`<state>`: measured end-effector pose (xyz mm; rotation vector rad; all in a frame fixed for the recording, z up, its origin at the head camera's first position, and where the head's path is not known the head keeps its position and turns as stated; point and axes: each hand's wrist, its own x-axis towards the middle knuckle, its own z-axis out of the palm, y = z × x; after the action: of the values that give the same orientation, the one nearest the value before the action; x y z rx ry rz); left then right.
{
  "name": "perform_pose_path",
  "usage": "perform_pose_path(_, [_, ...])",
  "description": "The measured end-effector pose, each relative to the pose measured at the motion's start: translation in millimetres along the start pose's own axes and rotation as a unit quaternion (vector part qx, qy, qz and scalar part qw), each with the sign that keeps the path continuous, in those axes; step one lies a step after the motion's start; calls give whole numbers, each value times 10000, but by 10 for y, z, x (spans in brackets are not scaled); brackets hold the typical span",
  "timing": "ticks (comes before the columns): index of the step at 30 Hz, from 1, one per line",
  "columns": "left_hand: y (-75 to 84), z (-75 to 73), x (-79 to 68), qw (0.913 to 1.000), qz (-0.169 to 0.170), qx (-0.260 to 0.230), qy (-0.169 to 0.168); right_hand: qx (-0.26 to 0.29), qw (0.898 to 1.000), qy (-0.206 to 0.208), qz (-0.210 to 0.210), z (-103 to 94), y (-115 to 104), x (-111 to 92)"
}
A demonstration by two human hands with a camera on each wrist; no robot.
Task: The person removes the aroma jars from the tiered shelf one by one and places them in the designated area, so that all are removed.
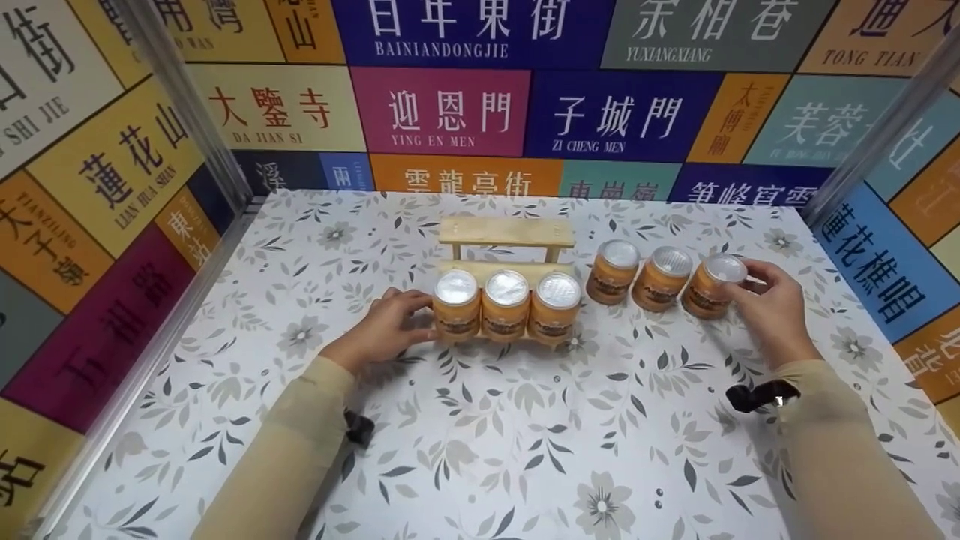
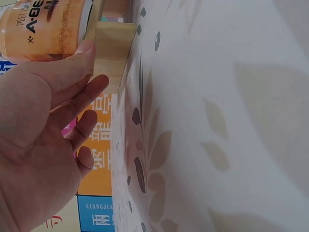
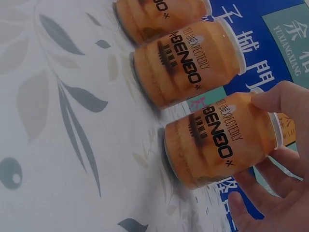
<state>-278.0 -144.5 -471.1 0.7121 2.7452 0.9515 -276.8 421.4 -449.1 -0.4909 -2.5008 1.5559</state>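
Observation:
Three orange cans with silver tops sit in a row on the front tier of a wooden rack (image 1: 506, 234). My left hand (image 1: 390, 322) is at the rack's left end. Its thumb touches the lower edge of the leftmost can (image 2: 48, 31), and the other fingers extend loosely beside the wood. To the right of the rack, three more such cans stand upright on the table in a slanting row. My right hand (image 1: 776, 307) pinches the rightmost can (image 3: 217, 142) near its top, thumb on the near side and fingers behind.
The middle can (image 1: 661, 279) and the left can (image 1: 613, 274) of the loose row stand close together beside the rack. A floral-patterned cloth (image 1: 480, 450) covers the table. Panels with printed street names (image 1: 442, 109) enclose the back and both sides.

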Motion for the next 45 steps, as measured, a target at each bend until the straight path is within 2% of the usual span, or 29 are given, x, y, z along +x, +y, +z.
perform_pose_path(4, [7,7,-3,10000,-56,8,18,77,9999,-142,18,-12,40,10])
perform_pose_path(11, [29,14,-8,9999,-95,98,80,-208,9991,-329,-158,-46,56,10])
perform_pose_path(13, [35,14,-7,9998,-119,85,103,-162,9994,-199,-227,-53,35,-13])
perform_pose_path(20, [9,44,-7,9999,-108,52,95,294,9960,713,-458,-20,-185,-174])
perform_pose_path(25, [3,30,-2,9999,-98,-21,85,936,9884,833,-863,134,-362,-322])
perform_pose_path(29, [4,16,-6,9999,-110,-39,76,1676,9773,438,-1220,267,-435,-418])
perform_pose_path(31, [-1,16,-13,9999,-110,-39,76,1810,9736,189,-1378,330,-450,-462])
perform_pose_path(36, [-7,24,-19,9999,-132,47,53,1391,9731,-421,-1785,471,-490,-594])
perform_pose_path(38, [-8,24,-17,9998,-122,105,67,1311,9699,-711,-1925,528,-515,-650])
perform_pose_path(45, [0,13,-15,9999,-143,80,41,895,9620,-1463,-2124,750,-600,-791])
